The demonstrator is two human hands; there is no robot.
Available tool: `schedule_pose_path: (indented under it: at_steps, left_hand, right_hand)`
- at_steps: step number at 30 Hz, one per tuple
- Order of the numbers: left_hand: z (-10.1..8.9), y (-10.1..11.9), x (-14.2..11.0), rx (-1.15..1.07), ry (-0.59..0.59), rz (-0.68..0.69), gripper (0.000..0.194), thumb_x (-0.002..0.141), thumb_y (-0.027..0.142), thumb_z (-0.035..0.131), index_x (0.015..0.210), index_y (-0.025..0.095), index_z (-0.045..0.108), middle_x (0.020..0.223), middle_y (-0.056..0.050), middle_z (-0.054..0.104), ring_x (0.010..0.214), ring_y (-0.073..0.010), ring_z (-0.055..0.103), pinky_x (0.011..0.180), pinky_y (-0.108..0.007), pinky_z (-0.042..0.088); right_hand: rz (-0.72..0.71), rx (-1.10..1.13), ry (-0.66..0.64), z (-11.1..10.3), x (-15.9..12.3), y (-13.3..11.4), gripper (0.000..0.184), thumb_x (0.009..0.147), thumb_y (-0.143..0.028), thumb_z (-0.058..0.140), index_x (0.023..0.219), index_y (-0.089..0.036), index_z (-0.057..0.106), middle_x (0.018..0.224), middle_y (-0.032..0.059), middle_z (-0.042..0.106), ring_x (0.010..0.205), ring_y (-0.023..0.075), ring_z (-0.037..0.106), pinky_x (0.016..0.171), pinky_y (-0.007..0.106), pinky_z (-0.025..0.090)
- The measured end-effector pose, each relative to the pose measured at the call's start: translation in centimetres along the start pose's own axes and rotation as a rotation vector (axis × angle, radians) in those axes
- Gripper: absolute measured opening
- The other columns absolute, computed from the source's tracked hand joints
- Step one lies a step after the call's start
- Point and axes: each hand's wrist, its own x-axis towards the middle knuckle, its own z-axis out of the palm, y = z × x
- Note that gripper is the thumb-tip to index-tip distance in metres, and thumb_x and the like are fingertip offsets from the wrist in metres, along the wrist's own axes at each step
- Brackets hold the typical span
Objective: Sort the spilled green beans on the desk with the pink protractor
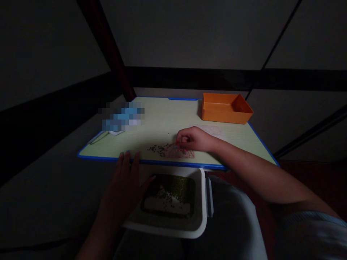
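My right hand [193, 139] is low over a light tabletop [159, 119], its fingertips pinched together. Whatever lies between them is too small to make out. Below and left of those fingertips, small dark seed-like bits [158, 148] are scattered beside a flat, reddish patterned patch [179, 151]. The fingers of my left hand [126, 180] stretch over the table's front edge, with the thumb reaching across a white-rimmed plastic box [199, 224]. Under the edge, that box contains many small greenish-brown bits [179, 186], thinner toward the middle.
An orange open bin [225, 112] stands at the table's back right. At the left, a blurred-out blue object [123, 117] rests on a white base with a cable. A faint printed rectangle [208, 130] lies behind my right wrist. Dark walls surround the table.
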Motion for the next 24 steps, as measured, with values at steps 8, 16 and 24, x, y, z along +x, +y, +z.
schedule_pose_path:
  at_steps: [8,16,24]
  left_hand:
    - [0.1,-0.1,-0.1,-0.008,-0.011,-0.008,0.091,0.078,0.067,0.037,0.142,0.004,0.021,0.145,-0.031,0.031,0.140,-0.0418,0.024,0.107,-0.055,0.034]
    - [0.1,-0.1,0.1,-0.024,0.002,-0.003,0.090,0.078,0.067,0.037,0.142,0.005,0.023,0.147,-0.031,0.029,0.141,-0.0404,0.021,0.107,-0.056,0.034]
    - [0.0,-0.1,0.1,-0.020,-0.008,-0.011,0.089,0.079,0.066,0.036,0.142,0.004,0.024,0.145,-0.032,0.031,0.140,-0.0413,0.023,0.108,-0.055,0.033]
  right_hand:
    - [0.036,-0.195,0.100,-0.5,0.1,0.3,0.003,0.078,-0.015,0.061,0.076,-0.014,0.060,0.055,-0.0042,0.058,0.048,0.0061,0.050,0.052,0.021,0.033]
    - [0.093,-0.231,0.156,-2.6,-0.4,1.0,0.001,0.077,-0.013,0.060,0.076,-0.013,0.059,0.059,-0.0011,0.060,0.050,0.0086,0.052,0.053,0.023,0.035]
    - [0.102,-0.058,0.215,-3.9,-0.7,0.7,0.012,0.077,-0.024,0.062,0.077,-0.014,0.057,0.056,-0.0020,0.058,0.047,0.0086,0.052,0.047,0.021,0.037]
